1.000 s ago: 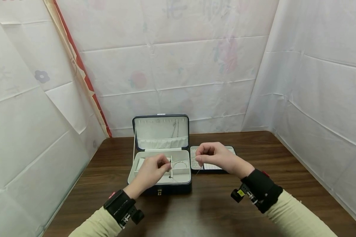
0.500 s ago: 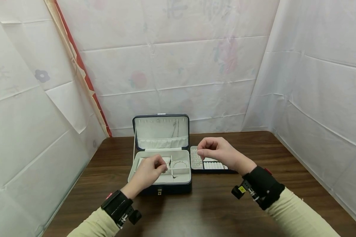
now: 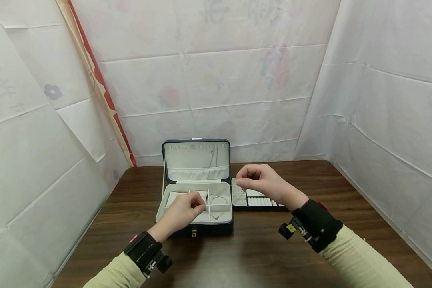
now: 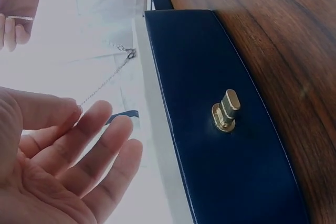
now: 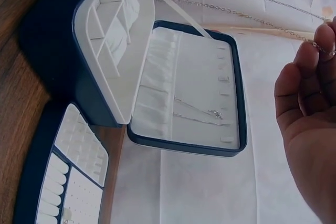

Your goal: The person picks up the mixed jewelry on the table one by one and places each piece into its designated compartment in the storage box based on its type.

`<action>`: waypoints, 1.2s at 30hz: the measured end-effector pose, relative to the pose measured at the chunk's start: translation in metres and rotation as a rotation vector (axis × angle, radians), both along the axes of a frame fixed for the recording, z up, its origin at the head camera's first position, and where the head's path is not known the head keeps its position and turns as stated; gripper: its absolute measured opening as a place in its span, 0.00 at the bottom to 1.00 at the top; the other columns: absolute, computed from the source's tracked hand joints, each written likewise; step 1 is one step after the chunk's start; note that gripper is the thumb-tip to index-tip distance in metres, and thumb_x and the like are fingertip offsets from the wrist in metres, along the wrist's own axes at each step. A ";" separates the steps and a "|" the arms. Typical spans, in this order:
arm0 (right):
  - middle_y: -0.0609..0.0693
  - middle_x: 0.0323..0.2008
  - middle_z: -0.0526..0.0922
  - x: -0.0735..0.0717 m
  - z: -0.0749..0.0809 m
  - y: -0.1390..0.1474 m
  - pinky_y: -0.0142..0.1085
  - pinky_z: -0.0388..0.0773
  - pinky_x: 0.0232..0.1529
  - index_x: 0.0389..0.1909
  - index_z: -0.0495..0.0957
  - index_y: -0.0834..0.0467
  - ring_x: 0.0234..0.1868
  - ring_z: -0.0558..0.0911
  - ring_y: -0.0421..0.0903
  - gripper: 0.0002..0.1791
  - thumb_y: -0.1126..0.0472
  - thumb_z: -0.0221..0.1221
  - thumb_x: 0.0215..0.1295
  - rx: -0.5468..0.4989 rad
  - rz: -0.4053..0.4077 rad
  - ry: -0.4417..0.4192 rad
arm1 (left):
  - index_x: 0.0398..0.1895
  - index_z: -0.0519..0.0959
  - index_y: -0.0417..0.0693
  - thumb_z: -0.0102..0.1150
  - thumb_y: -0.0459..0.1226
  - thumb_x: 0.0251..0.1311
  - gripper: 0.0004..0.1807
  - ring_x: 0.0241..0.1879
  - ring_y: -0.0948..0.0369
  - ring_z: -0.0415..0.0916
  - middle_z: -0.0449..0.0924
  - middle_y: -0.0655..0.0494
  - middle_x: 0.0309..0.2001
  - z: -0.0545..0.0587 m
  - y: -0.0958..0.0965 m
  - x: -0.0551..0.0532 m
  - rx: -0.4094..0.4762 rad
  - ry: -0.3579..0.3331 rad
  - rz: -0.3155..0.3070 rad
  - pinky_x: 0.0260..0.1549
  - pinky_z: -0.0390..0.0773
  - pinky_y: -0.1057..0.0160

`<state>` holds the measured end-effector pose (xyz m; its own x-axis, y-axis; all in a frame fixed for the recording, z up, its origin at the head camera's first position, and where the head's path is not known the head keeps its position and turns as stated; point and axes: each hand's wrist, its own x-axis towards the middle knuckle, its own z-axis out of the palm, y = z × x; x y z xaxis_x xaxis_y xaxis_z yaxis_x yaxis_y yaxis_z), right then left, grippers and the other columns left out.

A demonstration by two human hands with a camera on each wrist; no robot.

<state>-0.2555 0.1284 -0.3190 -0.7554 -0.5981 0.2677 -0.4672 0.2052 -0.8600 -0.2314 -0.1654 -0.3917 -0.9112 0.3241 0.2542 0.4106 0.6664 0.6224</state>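
A thin silver chain necklace (image 5: 223, 9) stretches between my two hands above the jewelry box (image 3: 216, 229). My left hand (image 3: 181, 210) is over the box's front left part, pinching one end between thumb and forefinger; in the left wrist view the other fingers of this left hand (image 4: 79, 166) are spread. My right hand (image 3: 268, 186) pinches the other end, raised over the tray to the right. The chain's lower strand sags toward the front right compartment, where a small clasp end (image 4: 131, 53) dangles.
The box's lid (image 3: 181, 154) stands raised, with another necklace (image 5: 216, 114) hung inside. A ring-shaped bracelet (image 3: 219, 196) lies in a right compartment. Beside the box is a navy tray (image 3: 259, 208) with white ring rolls. A gold latch (image 4: 230, 103) sticks out in front.
My right hand has risen slightly, while the left has shifted a little down and left. The hanging part of the chain has moved slightly right.
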 end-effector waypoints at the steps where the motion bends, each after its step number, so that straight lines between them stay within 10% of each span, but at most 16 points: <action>1: 0.54 0.34 0.80 0.000 0.000 -0.001 0.38 0.74 0.36 0.41 0.82 0.57 0.34 0.76 0.50 0.08 0.55 0.62 0.73 0.002 -0.004 0.001 | 0.30 0.81 0.53 0.66 0.32 0.64 0.06 0.29 0.66 0.73 0.80 0.65 0.28 0.000 0.000 0.000 -0.004 0.001 -0.014 0.32 0.75 0.64; 20: 0.53 0.32 0.78 -0.002 0.017 -0.024 0.44 0.74 0.42 0.40 0.82 0.51 0.36 0.76 0.53 0.10 0.48 0.62 0.73 0.043 -0.038 0.016 | 0.38 0.84 0.50 0.62 0.37 0.69 0.03 0.34 0.66 0.77 0.82 0.64 0.33 0.000 0.012 -0.004 -0.019 -0.075 -0.154 0.37 0.78 0.62; 29: 0.53 0.30 0.77 -0.004 0.019 -0.030 0.44 0.75 0.43 0.41 0.82 0.54 0.36 0.76 0.53 0.10 0.51 0.61 0.74 0.047 -0.053 0.013 | 0.55 0.81 0.53 0.58 0.47 0.73 0.14 0.49 0.61 0.83 0.86 0.60 0.49 0.026 0.033 -0.003 0.171 -0.057 -0.101 0.49 0.81 0.52; 36: 0.56 0.33 0.80 -0.007 0.020 -0.037 0.46 0.77 0.46 0.41 0.81 0.54 0.39 0.79 0.55 0.10 0.51 0.61 0.74 0.029 -0.050 -0.010 | 0.56 0.82 0.56 0.56 0.48 0.74 0.14 0.48 0.64 0.83 0.86 0.62 0.49 0.048 0.044 -0.005 0.336 -0.064 -0.179 0.49 0.81 0.56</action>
